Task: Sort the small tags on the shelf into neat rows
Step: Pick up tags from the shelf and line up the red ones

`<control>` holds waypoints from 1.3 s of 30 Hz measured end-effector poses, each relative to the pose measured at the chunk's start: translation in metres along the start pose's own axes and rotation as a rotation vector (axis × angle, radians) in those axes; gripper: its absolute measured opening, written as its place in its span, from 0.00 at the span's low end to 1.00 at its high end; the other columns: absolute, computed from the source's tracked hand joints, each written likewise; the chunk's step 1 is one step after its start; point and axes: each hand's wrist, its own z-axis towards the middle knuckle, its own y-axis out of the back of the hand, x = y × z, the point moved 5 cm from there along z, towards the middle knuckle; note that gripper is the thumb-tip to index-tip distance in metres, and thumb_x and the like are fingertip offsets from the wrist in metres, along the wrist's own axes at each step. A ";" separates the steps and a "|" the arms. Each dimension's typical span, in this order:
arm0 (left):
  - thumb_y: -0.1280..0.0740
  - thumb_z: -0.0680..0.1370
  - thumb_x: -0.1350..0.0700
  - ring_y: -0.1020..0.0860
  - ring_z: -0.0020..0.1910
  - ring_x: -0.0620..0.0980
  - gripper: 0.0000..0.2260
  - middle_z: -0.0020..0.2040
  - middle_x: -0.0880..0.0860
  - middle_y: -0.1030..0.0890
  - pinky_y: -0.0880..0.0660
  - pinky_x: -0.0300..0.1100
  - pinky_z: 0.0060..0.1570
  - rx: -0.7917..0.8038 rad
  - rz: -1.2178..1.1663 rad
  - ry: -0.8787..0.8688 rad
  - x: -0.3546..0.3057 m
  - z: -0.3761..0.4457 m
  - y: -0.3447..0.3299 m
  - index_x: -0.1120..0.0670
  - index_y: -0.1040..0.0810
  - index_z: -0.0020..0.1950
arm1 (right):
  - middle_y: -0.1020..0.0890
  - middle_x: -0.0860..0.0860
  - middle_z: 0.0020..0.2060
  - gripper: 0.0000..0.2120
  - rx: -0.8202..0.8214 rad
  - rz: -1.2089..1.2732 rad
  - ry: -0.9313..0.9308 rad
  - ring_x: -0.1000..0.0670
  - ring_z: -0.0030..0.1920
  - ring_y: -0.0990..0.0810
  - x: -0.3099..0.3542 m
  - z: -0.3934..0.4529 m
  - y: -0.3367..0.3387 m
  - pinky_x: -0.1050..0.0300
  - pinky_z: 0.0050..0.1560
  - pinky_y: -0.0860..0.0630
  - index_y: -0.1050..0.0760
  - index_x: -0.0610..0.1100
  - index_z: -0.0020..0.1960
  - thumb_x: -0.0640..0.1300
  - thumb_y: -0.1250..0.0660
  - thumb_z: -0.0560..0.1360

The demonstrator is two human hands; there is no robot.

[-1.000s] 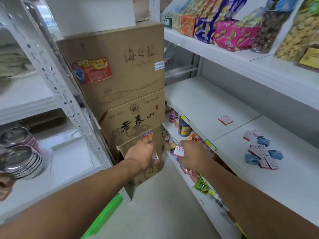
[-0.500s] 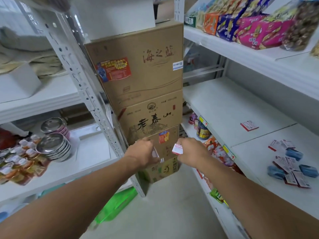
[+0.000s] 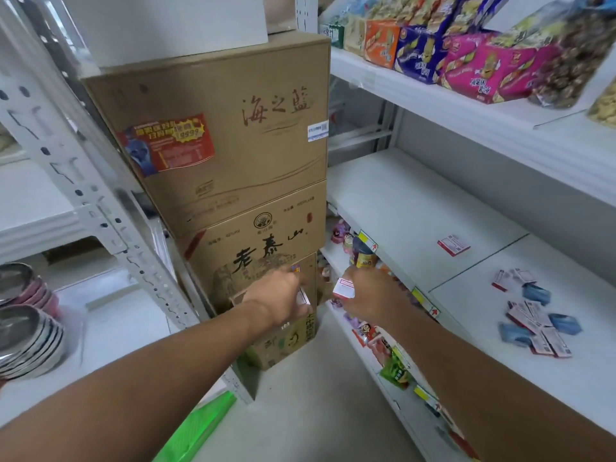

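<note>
Hands both reach forward at arm's length, held out over the floor in front of a stack of brown cardboard boxes (image 3: 233, 155). Left hand (image 3: 276, 298) shows its back to the camera, fingers curled round a small white tag with red edge (image 3: 304, 297) that peeks out at its right side. Right hand (image 3: 370, 295) sits just beside it, apart, fingers pinching a small white card tag with red print (image 3: 343, 288) at its lower edge; that tag stands roughly upright, face toward the camera, long axis about level.

White metal shelf (image 3: 416, 208) runs along the right. On it, a single red-and-white tag (image 3: 453, 245) lies flat and alone, long axis slanting across the shelf. Farther right, a loose heap of red-and-white tags with blue clips (image 3: 533, 318) lies scattered, tags pointing every which way, some overlapping; no rows. Both hands are well apart from that heap.

Upper shelf holds orange, blue and pink snack packs (image 3: 466, 58). Lower shelf under the right forearm carries small jars and bright packets (image 3: 363, 255), partly hidden by the arm. Left side: grey perforated steel upright (image 3: 83, 198) and stacked shiny metal bowls (image 3: 26, 335). Green plastic item (image 3: 196, 428) lies low on the floor, blurred.
</note>
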 end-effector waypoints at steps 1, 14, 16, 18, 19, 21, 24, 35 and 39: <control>0.25 0.77 0.41 0.24 0.70 0.55 0.25 0.73 0.50 0.26 0.23 0.54 0.68 0.004 0.027 -0.025 0.004 0.010 0.000 0.45 0.23 0.73 | 0.18 0.51 0.46 0.17 -0.003 0.014 -0.022 0.47 0.48 0.17 -0.001 0.006 -0.001 0.58 0.40 0.24 0.23 0.50 0.58 0.47 0.25 0.71; 0.24 0.77 0.42 0.21 0.58 0.51 0.23 0.60 0.48 0.20 0.22 0.48 0.60 0.030 0.004 -0.263 0.015 0.095 0.003 0.43 0.22 0.70 | 0.16 0.48 0.57 0.22 -0.046 -0.030 -0.243 0.45 0.56 0.18 -0.016 0.052 0.000 0.47 0.57 0.19 0.22 0.45 0.64 0.49 0.25 0.71; 0.24 0.76 0.41 0.20 0.58 0.51 0.22 0.63 0.48 0.21 0.21 0.48 0.59 0.035 0.005 -0.285 0.009 0.106 -0.001 0.44 0.21 0.69 | 0.17 0.49 0.56 0.21 -0.044 -0.038 -0.252 0.45 0.56 0.18 -0.021 0.059 0.003 0.49 0.56 0.20 0.23 0.47 0.64 0.49 0.26 0.72; 0.25 0.77 0.42 0.21 0.61 0.52 0.21 0.67 0.49 0.22 0.21 0.49 0.59 0.060 -0.010 -0.290 0.004 0.118 -0.002 0.45 0.20 0.68 | 0.18 0.49 0.54 0.18 -0.060 -0.040 -0.248 0.45 0.55 0.18 -0.028 0.069 0.006 0.50 0.54 0.20 0.23 0.48 0.62 0.47 0.27 0.73; 0.25 0.77 0.43 0.22 0.62 0.52 0.21 0.67 0.49 0.22 0.21 0.49 0.60 0.070 -0.015 -0.288 0.001 0.124 -0.003 0.46 0.20 0.68 | 0.18 0.49 0.53 0.17 -0.064 -0.033 -0.241 0.46 0.54 0.18 -0.031 0.075 0.008 0.51 0.53 0.20 0.23 0.48 0.61 0.47 0.27 0.74; 0.25 0.77 0.43 0.24 0.65 0.52 0.21 0.67 0.49 0.22 0.22 0.50 0.63 0.078 -0.015 -0.274 -0.002 0.138 -0.004 0.46 0.21 0.69 | 0.18 0.49 0.54 0.18 -0.062 -0.009 -0.224 0.45 0.55 0.18 -0.041 0.086 0.010 0.52 0.54 0.20 0.23 0.48 0.63 0.49 0.27 0.74; 0.23 0.77 0.43 0.24 0.65 0.52 0.23 0.66 0.48 0.22 0.23 0.52 0.64 0.096 -0.061 -0.202 -0.009 0.160 0.000 0.45 0.21 0.70 | 0.18 0.50 0.58 0.23 -0.042 0.026 -0.216 0.45 0.57 0.18 -0.058 0.101 0.015 0.53 0.57 0.22 0.24 0.51 0.68 0.51 0.27 0.74; 0.24 0.76 0.41 0.23 0.63 0.53 0.26 0.64 0.49 0.23 0.22 0.54 0.63 0.096 -0.036 -0.156 -0.056 0.235 0.003 0.45 0.22 0.72 | 0.19 0.53 0.46 0.17 -0.026 0.055 -0.221 0.49 0.46 0.19 -0.126 0.148 0.029 0.56 0.43 0.22 0.24 0.52 0.54 0.56 0.25 0.69; 0.26 0.78 0.41 0.24 0.63 0.52 0.25 0.65 0.48 0.24 0.22 0.52 0.62 0.117 0.000 -0.201 -0.071 0.256 -0.001 0.44 0.24 0.73 | 0.20 0.53 0.46 0.16 -0.011 0.066 -0.266 0.49 0.46 0.19 -0.147 0.157 0.029 0.53 0.45 0.20 0.24 0.53 0.54 0.54 0.26 0.69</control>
